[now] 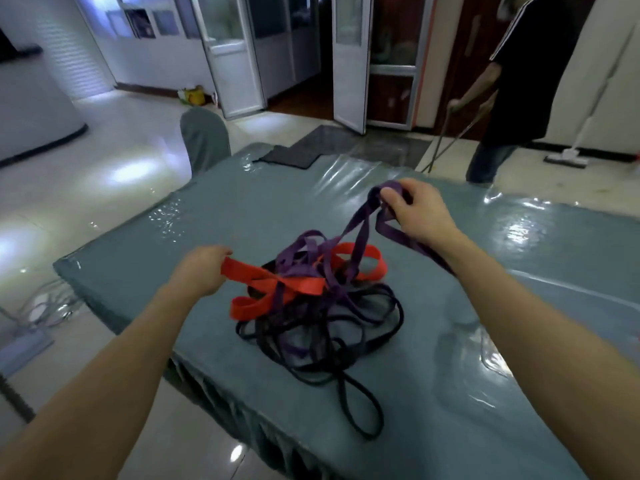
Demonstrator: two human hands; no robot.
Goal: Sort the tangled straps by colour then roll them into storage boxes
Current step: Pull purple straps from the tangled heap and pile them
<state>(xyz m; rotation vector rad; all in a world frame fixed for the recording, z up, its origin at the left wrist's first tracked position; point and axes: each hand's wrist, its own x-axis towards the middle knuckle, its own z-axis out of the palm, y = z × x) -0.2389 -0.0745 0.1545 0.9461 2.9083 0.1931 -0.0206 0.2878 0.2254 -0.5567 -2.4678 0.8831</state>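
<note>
Item: pile of straps [318, 306], one heap on the grey-green table [519, 306], near its front left corner. All places below are given from this pile.

Contents, three colours:
- Purple strap [356, 233]: rises out of the top of the pile toward the far right; further purple loops run through the middle.
- Orange strap [304, 284]: wide and flat, lying across the top and left of the pile, with another loop at the back.
- Black straps [363, 341]: thin, forming the lower, nearer part, with one long loop [360, 407] trailing out toward the front table edge.

Handling, as a judgement: soft, light, limp webbing or band; no risk of breaking. Loops snag on each other, so a hard pull probably drags the whole pile or tightens it. Best taken at a free loop end and drawn out slowly, the rest held down.

Grip:
- Right hand [415, 209], above and to the far right of the pile: fingers closed round a bunched loop of the purple strap, lifting it clear.
- Left hand [204, 271], just left of the pile: fist closed on an end loop of the orange strap.

Surroundings: table covered in glossy clear plastic; no storage boxes in view. Beyond the pile, a dark mat [287, 155] at the far edge and a covered chair [204, 140]. Far right, a second person [519, 81] stands on the floor.
</note>
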